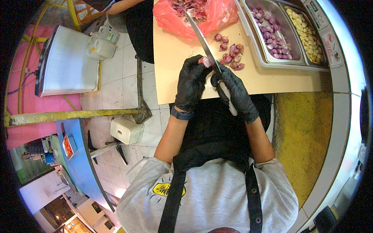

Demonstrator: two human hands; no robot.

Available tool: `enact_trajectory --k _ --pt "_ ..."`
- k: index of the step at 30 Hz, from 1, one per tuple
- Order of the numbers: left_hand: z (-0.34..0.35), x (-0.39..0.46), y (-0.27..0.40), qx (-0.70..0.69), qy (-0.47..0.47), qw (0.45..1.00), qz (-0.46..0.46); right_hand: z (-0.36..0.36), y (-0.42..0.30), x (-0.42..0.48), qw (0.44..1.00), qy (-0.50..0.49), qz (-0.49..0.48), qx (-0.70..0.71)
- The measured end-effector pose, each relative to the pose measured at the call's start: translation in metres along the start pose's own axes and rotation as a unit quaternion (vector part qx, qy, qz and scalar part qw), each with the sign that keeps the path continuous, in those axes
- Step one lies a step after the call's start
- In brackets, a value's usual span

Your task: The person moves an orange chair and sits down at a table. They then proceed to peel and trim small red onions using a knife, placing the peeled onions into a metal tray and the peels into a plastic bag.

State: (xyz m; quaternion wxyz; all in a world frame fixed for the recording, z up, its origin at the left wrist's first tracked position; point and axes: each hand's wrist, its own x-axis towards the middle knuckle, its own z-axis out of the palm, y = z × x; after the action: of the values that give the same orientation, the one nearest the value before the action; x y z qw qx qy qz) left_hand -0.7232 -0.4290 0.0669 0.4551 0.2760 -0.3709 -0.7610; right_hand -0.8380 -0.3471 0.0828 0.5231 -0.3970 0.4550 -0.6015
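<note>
Both my hands wear black gloves and are raised near the edge of a pale yellow table (180,84). Between its fingertips my left hand (191,81) holds a shallot (204,61). My right hand (234,90) grips a knife (202,39) by its light handle, the blade against or close beside the shallot. Unpeeled shallots (233,55) lie loose on the table beyond my right hand. A red plastic bag (163,17) with shallot skins (192,7) lies open beyond the blade. At the right, a metal pan holds peeled shallots (269,38); the one beside it holds peeled garlic cloves (306,35).
Both pans sit in a clear plastic tub (253,55) by the tiled wall ledge. Another person's arm (123,6) shows at the top left. On the floor at left are plastic jugs (103,48), a white stool (126,129) and a yellow metal bar (72,115).
</note>
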Motion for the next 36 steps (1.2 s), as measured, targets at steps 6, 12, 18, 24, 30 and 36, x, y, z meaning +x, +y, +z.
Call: enact_trajectory --k 6,12,18,24,30,36 --pt "0.006 0.000 0.002 0.015 0.014 1.000 -0.009 -0.031 0.004 0.005 0.963 -0.114 0.163 0.184" --pt "0.009 -0.001 0.001 0.099 0.068 0.992 0.025 -0.002 0.001 0.003 1.000 -0.008 0.021 0.013" --pt "-0.004 -0.006 0.002 0.567 0.010 0.764 0.307 -0.008 0.012 0.007 0.996 0.084 -0.019 -0.027" --pt "0.002 -0.004 0.001 -0.017 0.049 0.998 0.032 -0.001 -0.011 0.002 0.997 0.003 0.033 0.072" --pt "0.005 -0.005 0.009 0.101 0.012 0.995 0.003 -0.002 -0.009 0.002 0.996 -0.062 0.018 0.068" --pt "0.000 -0.005 0.002 0.007 -0.005 1.000 -0.006 -0.004 0.001 0.000 0.995 -0.038 0.054 0.069"
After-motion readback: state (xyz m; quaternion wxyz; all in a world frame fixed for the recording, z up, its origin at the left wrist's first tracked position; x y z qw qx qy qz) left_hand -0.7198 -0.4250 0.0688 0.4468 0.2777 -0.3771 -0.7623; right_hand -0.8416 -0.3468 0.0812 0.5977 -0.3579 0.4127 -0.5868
